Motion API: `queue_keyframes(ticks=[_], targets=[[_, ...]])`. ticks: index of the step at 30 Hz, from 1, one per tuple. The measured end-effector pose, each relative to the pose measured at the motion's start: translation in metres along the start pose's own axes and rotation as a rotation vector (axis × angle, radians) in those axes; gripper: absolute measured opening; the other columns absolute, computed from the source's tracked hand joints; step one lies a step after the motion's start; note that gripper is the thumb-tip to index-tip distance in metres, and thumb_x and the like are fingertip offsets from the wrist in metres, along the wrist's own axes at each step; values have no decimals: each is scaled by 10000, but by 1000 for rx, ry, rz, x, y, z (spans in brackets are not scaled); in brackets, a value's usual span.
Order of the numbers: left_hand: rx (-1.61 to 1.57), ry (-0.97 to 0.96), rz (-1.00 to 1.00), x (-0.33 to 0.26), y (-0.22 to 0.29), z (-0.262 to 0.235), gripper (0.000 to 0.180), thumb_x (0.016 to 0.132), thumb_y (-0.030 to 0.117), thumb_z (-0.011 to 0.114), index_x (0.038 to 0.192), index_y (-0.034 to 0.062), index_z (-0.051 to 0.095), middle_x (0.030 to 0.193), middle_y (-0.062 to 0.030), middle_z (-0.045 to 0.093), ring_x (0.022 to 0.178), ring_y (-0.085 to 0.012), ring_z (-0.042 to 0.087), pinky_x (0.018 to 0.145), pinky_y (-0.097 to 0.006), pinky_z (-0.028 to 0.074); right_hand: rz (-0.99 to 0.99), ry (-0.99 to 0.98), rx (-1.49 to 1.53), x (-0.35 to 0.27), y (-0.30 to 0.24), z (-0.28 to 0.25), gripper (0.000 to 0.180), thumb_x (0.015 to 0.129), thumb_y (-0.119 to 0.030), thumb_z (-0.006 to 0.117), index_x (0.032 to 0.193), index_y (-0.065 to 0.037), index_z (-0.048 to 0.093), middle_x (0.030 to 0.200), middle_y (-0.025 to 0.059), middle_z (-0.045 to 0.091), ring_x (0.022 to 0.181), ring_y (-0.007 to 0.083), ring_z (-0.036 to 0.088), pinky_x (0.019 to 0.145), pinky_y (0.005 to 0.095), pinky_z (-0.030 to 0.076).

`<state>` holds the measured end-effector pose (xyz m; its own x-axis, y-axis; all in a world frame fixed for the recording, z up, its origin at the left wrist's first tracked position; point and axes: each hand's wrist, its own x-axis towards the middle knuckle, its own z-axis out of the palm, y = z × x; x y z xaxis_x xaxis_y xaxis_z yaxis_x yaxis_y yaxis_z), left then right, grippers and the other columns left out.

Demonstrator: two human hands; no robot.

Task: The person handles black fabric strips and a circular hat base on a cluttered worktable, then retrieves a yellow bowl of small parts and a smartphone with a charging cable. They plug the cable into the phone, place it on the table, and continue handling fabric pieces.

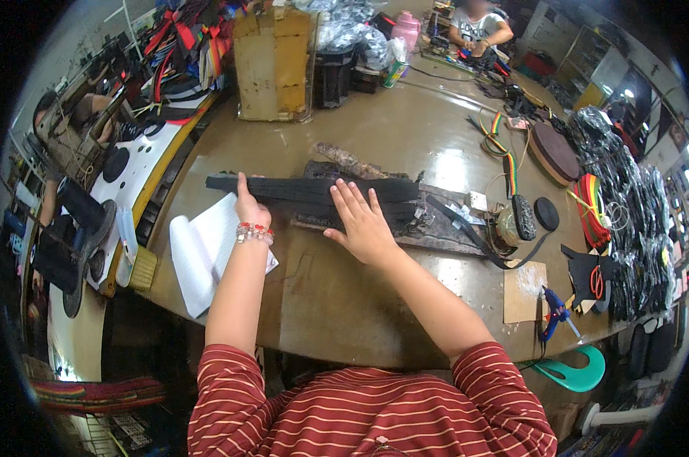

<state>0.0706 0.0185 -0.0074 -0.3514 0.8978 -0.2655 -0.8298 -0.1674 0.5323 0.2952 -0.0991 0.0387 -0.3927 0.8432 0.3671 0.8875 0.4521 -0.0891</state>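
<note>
A bundle of long, flat black strips [302,196] lies crosswise in front of me over a dark, worn board [436,242]. My left hand [249,206] is closed around the bundle toward its left end, its thumb on the near side; a beaded bracelet [254,233] circles that wrist. Flat on top of the strips, further right, rests my right hand [363,225] with its fingers spread. Behind the strips is a rough, brownish, stick-shaped piece [348,161]. An open notebook [196,251] lies partly under my left forearm.
Right of the board are a black strap [489,254], a glass jar [506,228], a glue gun [555,314] and scissors [596,282]. Black plastic-wrapped bundles [626,221] line the right edge. A yellowish upright board [274,68] stands behind. Another person [481,29] works at the far end.
</note>
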Motion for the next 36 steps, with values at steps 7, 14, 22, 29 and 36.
queue_keyframes(ticks=[7,14,22,29,36], targets=[[231,306,262,-14,9,-2,186,897,92,541,1039,-10,479,945,-101,591,804,-197,616,729,-334,517,8,-64,81,10,-4,-25,759,838,-495,517,1372,-9,283,1447,146,262,1346,292,234,1080,504,176],[164,-181,537,-113,43,44,177,953,154,449,1050,7,460,963,-97,604,841,-186,613,760,-328,508,-119,95,426,40,1,-128,716,751,-367,697,1297,0,415,1317,177,454,1245,298,413,1059,420,281],[526,-1238,427,-241,102,199,230,948,220,472,1055,23,521,878,-56,610,733,-117,596,690,-253,508,-176,-250,1252,43,-24,-199,347,733,-196,745,967,8,589,873,60,654,806,113,604,752,264,475],[557,-1035,456,-217,101,240,227,936,219,492,1038,22,539,914,-69,627,744,-118,608,681,-259,521,234,-438,1807,-58,-59,-134,256,796,-158,687,974,-6,584,830,37,626,713,137,612,664,286,505],[921,-1002,457,-102,-6,257,357,923,250,519,1130,-39,493,1024,-134,603,912,-194,589,829,-313,472,619,-358,2215,-94,-52,-59,211,837,-134,636,989,-14,553,876,64,592,671,182,624,623,314,522]])
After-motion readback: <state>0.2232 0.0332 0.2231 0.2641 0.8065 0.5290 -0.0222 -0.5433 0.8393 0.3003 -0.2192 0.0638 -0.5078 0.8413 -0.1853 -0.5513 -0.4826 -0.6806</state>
